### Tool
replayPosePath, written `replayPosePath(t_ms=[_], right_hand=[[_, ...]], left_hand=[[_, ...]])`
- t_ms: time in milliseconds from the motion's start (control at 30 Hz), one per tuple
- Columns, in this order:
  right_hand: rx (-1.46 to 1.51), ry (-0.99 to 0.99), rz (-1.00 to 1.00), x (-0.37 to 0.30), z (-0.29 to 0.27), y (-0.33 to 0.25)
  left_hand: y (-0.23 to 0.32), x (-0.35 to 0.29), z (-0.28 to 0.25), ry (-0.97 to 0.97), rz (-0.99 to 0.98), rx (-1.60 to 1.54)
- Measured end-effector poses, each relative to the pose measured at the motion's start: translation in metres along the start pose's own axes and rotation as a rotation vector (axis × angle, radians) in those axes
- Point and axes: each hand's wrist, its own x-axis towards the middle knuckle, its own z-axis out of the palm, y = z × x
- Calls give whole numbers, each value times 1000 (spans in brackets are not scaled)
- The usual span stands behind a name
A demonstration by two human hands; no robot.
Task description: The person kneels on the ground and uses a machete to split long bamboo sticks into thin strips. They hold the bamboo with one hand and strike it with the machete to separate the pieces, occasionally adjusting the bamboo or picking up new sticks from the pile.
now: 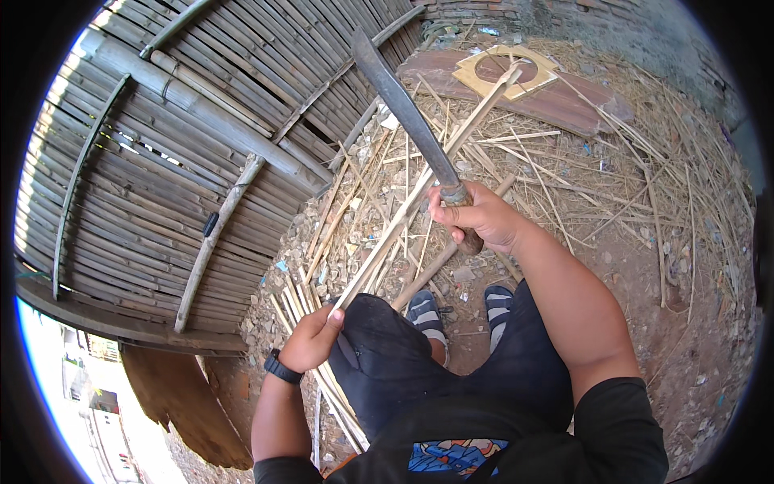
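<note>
My right hand (481,216) is closed round the wooden handle of a machete (409,111), whose long dark blade points up and to the left. A pale split bamboo strip (385,240) runs slantwise from my left hand (313,339) to the far side, passing under the blade close to its handle end. Whether blade and strip touch, I cannot tell. My left hand grips the near end of the strip beside my left knee, its thumb on top. Several more pale strips (332,385) lie by my left leg, below that hand.
A bamboo slat wall (177,153) stands on the left, a brick wall (556,24) at the back. On the littered ground lie a reddish-brown plank (592,113), a tan board with a round hole (476,73) and scattered bamboo pieces (597,189). My sandalled feet (427,313) are between my knees.
</note>
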Motion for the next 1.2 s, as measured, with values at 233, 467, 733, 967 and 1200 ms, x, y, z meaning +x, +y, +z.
replayPosePath(t_ms=[233,467,733,967,1200], right_hand=[[144,117,-209,6,-4,-1],[204,653,-233,5,-46,-2],[444,719,-241,6,-86,-4],[608,745,-219,16,-98,-2],[650,719,-256,27,-76,-3]], left_hand=[[48,70,-37,-496,-253,-339],[96,49,-51,497,521,505],[-17,-82,-47,947,468,-77],[-24,-63,-53,797,264,-655],[54,-18,-116,823,792,-1058]])
